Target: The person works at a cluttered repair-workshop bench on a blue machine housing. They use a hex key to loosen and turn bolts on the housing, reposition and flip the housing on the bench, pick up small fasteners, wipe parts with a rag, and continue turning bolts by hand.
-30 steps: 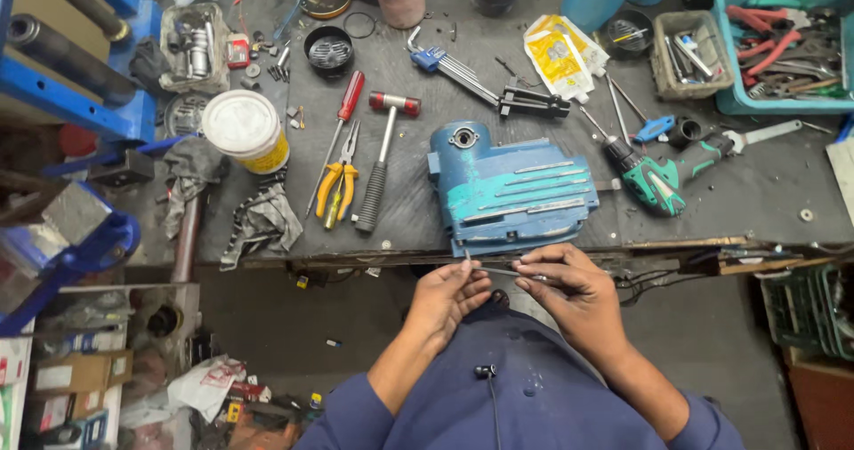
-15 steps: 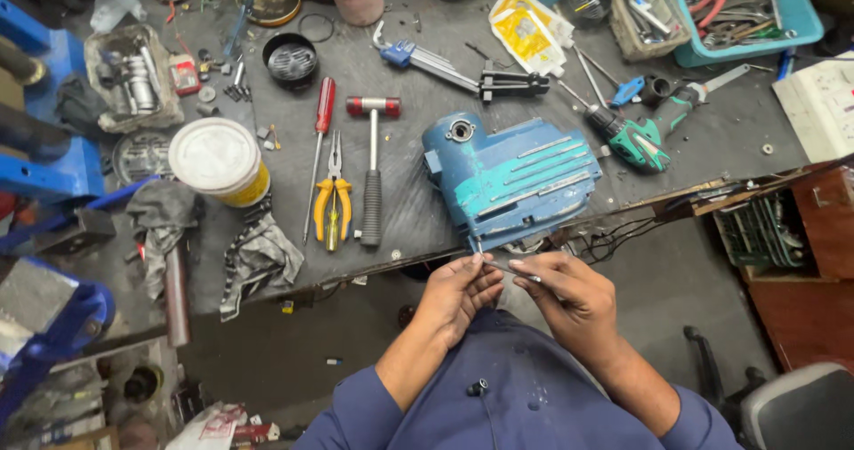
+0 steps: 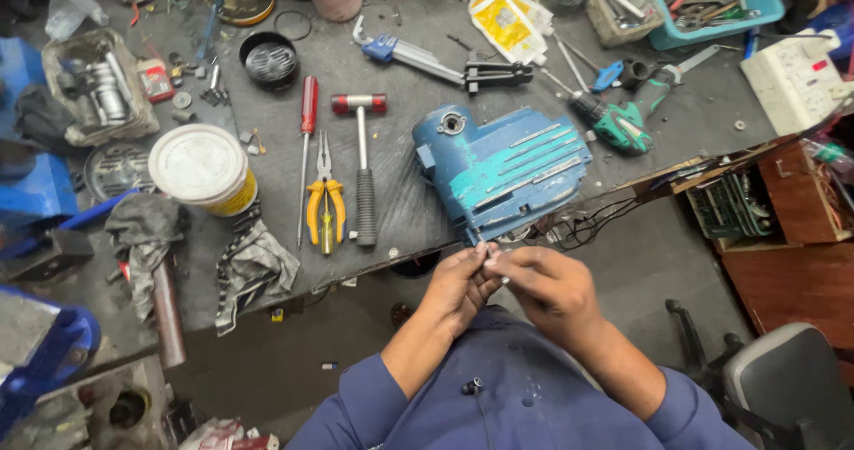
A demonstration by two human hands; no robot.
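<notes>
At six o'clock of the blue motor housing (image 3: pixel 503 170), just off the table (image 3: pixel 400 201) edge: left hand (image 3: pixel 458 288) and right hand (image 3: pixel 544 292) together, pinching a thin wire (image 3: pixel 481 239) for close work.

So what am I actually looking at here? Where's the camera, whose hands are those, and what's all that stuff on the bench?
The camera sits on a person's head and looks down, so you see their own blue sleeves and two bare hands. The left hand and right hand meet just off the workbench edge, pinching something thin, too small to identify. Right above them lies a blue machine housing. To its left lie a red-headed hammer, yellow-handled pliers, a red screwdriver and a white-lidded tub. A green drill lies on the right.
</notes>
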